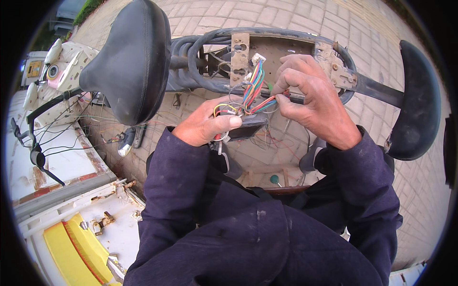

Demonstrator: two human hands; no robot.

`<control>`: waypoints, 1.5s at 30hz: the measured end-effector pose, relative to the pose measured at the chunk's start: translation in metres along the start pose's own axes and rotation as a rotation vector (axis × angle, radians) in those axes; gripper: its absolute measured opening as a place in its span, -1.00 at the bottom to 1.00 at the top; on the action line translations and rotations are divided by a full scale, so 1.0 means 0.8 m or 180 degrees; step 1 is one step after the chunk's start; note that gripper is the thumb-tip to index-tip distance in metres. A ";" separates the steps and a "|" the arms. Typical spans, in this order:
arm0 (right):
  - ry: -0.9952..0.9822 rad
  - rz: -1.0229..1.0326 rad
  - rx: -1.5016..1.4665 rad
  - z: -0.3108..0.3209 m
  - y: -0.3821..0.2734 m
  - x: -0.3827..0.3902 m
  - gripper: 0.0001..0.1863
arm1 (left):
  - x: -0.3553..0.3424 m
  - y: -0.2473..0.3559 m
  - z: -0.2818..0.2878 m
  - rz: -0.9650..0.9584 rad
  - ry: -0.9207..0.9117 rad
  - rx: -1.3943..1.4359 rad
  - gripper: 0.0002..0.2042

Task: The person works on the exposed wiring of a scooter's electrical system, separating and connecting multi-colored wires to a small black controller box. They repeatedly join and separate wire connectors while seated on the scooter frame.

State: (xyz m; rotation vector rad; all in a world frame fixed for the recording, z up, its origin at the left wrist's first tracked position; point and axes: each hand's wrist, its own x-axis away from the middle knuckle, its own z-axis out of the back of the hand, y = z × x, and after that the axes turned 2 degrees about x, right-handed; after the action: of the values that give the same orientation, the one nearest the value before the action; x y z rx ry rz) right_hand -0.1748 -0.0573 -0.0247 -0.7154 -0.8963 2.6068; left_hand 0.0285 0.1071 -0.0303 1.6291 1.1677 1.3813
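My left hand grips a dark box-shaped controller, its thumb lying across the top by the wire ends. A bundle of coloured wires rises from the box to a white connector plug. Just right of it my right hand pinches a second strand of wires, red and blue among them, between thumb and fingers. Both hands are over the near side of a scooter frame. The frame's open compartment lies behind them, partly covered by my right hand.
A black saddle stands left of my hands, and a black padded backrest at the right. Handlebars with loose cables lie far left. Near left is a white rusty panel with a yellow piece. A green-topped tool lies between my feet.
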 end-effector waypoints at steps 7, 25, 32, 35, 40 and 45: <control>-0.0391 -0.0595 -0.1261 0.004 0.000 -0.010 -0.86 | -0.006 -0.015 0.023 0.0130 -0.0291 0.0016 -0.26; 0.0380 0.1110 0.0404 0.012 -0.025 -0.006 -0.82 | -0.009 -0.025 0.025 -0.0013 -0.0281 0.0619 -0.19; 0.0452 0.1032 0.0045 0.003 -0.019 -0.008 -0.76 | -0.008 -0.019 0.022 -0.0011 -0.0308 0.0555 -0.20; 0.0581 0.1135 0.0280 0.000 -0.020 -0.008 -0.75 | -0.010 -0.021 0.023 -0.0053 -0.0255 0.0539 -0.20; 0.0761 0.1431 0.0856 0.000 -0.019 -0.003 -0.82 | -0.007 -0.023 0.021 -0.0054 -0.0275 0.0667 -0.21; 0.0936 0.1341 0.1046 -0.005 -0.021 -0.001 -0.78 | -0.012 -0.028 0.028 -0.0182 -0.0247 0.0489 -0.20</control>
State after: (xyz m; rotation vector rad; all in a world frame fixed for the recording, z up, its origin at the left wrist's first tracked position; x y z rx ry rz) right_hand -0.1699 -0.0432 -0.0165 -1.2554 -0.2386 2.7886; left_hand 0.0458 0.1073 -0.0583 1.7254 1.2911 1.2073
